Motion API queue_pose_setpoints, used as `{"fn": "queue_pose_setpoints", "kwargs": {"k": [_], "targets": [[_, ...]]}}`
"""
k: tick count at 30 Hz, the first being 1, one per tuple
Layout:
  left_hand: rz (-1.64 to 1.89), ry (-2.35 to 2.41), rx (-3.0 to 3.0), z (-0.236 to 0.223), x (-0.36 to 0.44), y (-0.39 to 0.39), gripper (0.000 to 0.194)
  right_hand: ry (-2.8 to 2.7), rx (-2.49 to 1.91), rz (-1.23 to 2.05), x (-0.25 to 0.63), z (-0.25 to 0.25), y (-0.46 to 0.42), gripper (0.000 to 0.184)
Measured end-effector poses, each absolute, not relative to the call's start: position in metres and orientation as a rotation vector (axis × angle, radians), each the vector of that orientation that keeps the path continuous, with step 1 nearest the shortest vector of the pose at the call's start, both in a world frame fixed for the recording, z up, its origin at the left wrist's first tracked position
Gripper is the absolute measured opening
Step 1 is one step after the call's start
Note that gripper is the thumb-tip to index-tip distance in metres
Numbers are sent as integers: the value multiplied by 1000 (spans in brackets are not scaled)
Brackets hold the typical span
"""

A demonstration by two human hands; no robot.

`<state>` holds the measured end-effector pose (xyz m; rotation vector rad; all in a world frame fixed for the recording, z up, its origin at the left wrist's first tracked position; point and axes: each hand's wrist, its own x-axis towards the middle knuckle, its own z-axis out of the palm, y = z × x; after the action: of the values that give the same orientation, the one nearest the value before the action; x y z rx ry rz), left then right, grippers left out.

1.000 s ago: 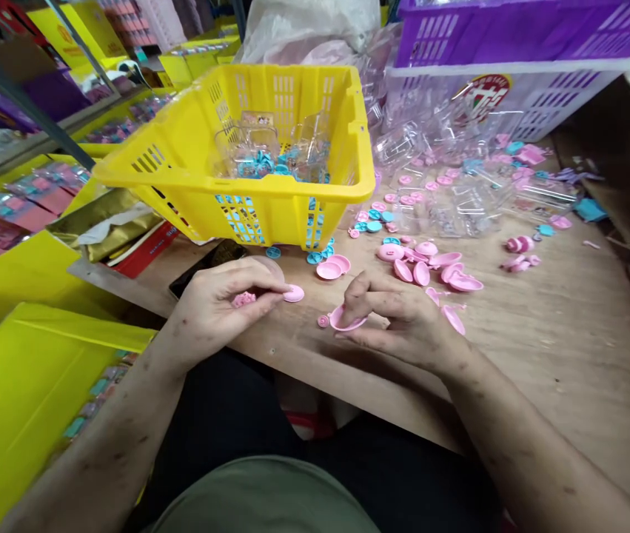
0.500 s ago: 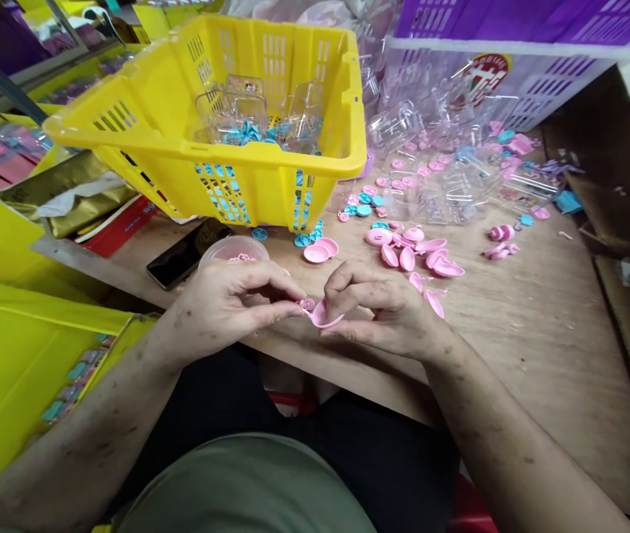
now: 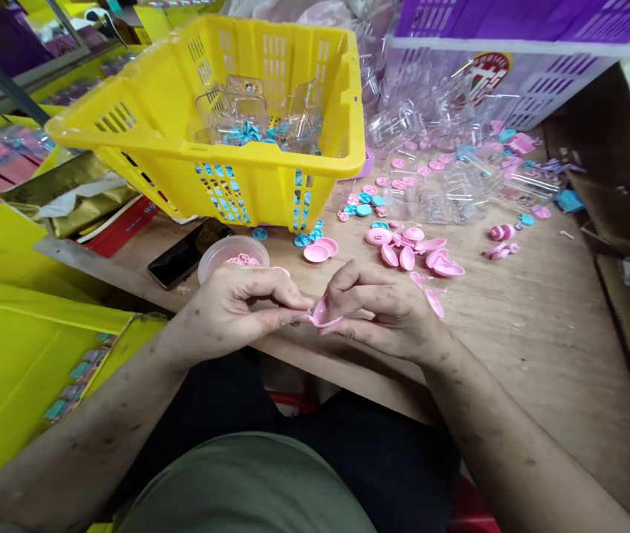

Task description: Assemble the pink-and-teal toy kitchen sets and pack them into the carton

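My right hand (image 3: pixel 378 311) grips a small pink oval plastic shell (image 3: pixel 324 314) between thumb and bent fingers, its hollow side facing up. At the shell's left end, my left hand (image 3: pixel 248 303) pinches thumb and forefinger together on a small pink plastic piece, now mostly covered by the fingertips. Both hands are above the front edge of the wooden table. Behind my left hand stands a round clear tub (image 3: pixel 207 255) with small pink pieces (image 3: pixel 244 259) in it. A pair of pink oval shells (image 3: pixel 317 253) lies just beyond my fingers.
A yellow basket (image 3: pixel 270 159) holds clear plastic cases and blue parts. More pink shells (image 3: pixel 406 258) lie to the right, with clear cases (image 3: pixel 459 196) behind them. A dark phone (image 3: pixel 181 257) lies at left. Purple and white crates (image 3: pixel 537 74) stand at the back.
My left fingertips have closed over the small round pink piece, which showed between them before. The shell has tipped slightly in my right hand.
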<state>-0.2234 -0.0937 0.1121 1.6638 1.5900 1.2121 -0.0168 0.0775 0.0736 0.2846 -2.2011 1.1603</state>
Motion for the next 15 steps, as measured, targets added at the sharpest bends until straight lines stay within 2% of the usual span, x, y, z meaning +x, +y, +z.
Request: {"fn": "queue_pose_setpoints", "kwargs": {"k": [4, 8, 12, 13, 15], "targets": [[1305, 1557, 1619, 106, -218, -90, 17, -2159, 271, 1138, -18, 74, 79, 7], [1213, 1622, 1683, 97, -220, -83, 16, -2265, 260, 1116, -18, 71, 86, 6], [1167, 1839, 1813, 101, -226, -83, 40, -2589, 27, 926, -10, 66, 105, 6], [1172, 1901, 1854, 106, -229, -85, 39, -2670, -53, 842, -7, 65, 111, 4], [1163, 1991, 1916, 115, -240, -92, 29, -2746, -183, 685, -1, 65, 123, 17]]}}
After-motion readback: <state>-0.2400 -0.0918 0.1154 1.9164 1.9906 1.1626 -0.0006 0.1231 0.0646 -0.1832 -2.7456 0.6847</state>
